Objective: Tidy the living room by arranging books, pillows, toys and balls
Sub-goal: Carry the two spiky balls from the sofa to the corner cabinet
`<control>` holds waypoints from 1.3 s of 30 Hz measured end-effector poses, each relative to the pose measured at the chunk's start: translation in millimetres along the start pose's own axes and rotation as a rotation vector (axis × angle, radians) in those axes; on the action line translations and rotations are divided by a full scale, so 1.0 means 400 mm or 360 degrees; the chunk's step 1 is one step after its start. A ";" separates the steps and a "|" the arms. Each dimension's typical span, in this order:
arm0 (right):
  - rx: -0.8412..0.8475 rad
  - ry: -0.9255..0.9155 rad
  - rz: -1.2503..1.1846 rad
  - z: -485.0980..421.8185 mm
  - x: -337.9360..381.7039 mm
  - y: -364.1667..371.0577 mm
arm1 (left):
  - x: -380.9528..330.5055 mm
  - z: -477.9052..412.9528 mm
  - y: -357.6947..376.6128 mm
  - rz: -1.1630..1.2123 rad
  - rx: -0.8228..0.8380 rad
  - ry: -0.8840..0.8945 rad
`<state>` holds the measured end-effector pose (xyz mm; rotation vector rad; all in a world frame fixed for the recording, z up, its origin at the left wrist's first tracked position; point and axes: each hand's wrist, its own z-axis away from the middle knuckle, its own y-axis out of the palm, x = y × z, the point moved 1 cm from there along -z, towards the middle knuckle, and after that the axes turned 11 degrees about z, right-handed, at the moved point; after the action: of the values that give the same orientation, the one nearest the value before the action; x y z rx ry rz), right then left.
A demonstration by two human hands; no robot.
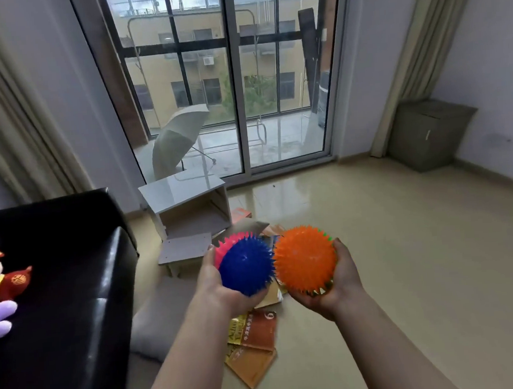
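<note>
Cupping blue spiky ball (245,268) in left hand (214,284), orange ball (304,259) in right hand (343,282), fingers (339,246) curled beneath; likely light, squashy, grippy.

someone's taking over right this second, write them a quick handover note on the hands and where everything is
Left hand grips a blue spiky ball, with a pink ball wedged behind it. Right hand grips an orange spiky ball; green spikes peek out behind it.
Books lie scattered on the floor below the hands; a grey pillow lies beside the black sofa.
Plush toys sit on the sofa.
Done: balls picked up.
Left: put the balls away, gather the books, lift the pillow.
</note>
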<state>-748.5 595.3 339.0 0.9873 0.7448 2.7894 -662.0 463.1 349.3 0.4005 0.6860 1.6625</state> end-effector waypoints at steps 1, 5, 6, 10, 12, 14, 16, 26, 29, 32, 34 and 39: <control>-0.0040 -0.0010 0.0006 -0.001 0.035 -0.027 | 0.036 -0.011 0.027 0.0007 0.0018 -0.0017; -0.0102 -0.0040 -0.0019 -0.024 0.203 -0.139 | 0.182 -0.078 0.143 -0.0035 0.0000 -0.0045; -0.0108 -0.0041 -0.0044 -0.036 0.237 -0.161 | 0.207 -0.096 0.170 -0.0060 0.0008 -0.0061; -0.0123 0.0003 -0.0176 -0.087 0.345 -0.239 | 0.272 -0.172 0.261 -0.0068 -0.0022 -0.0114; -0.0166 -0.0026 -0.0259 -0.136 0.425 -0.295 | 0.306 -0.241 0.334 -0.0037 -0.0055 -0.0089; -0.0258 -0.0068 -0.0306 -0.186 0.505 -0.335 | 0.326 -0.313 0.403 -0.0016 -0.0083 -0.0043; -0.0319 -0.0111 -0.0320 -0.249 0.590 -0.362 | 0.345 -0.386 0.480 -0.0018 -0.0074 -0.0056; -0.0314 -0.0253 -0.0333 -0.611 1.079 -0.375 | 0.459 -0.769 0.990 -0.0280 0.0059 -0.0166; -0.0363 -0.0197 -0.0348 -0.718 1.202 -0.406 | 0.513 -0.862 1.120 -0.0349 0.0081 -0.0186; -0.0424 -0.0093 -0.0384 -0.826 1.309 -0.440 | 0.562 -0.975 1.218 -0.0385 0.0015 -0.0228; -0.0401 -0.0060 -0.0361 -0.901 1.387 -0.469 | 0.600 -1.060 1.275 -0.0402 -0.0054 -0.0231; -0.0429 -0.0130 -0.0283 -1.074 1.700 -0.587 | 0.779 -1.280 1.518 -0.0393 -0.0113 -0.0179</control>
<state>-1564.5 785.6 325.4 0.9288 0.4094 2.5908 -1503.2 598.9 309.6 0.3416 0.5672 1.4151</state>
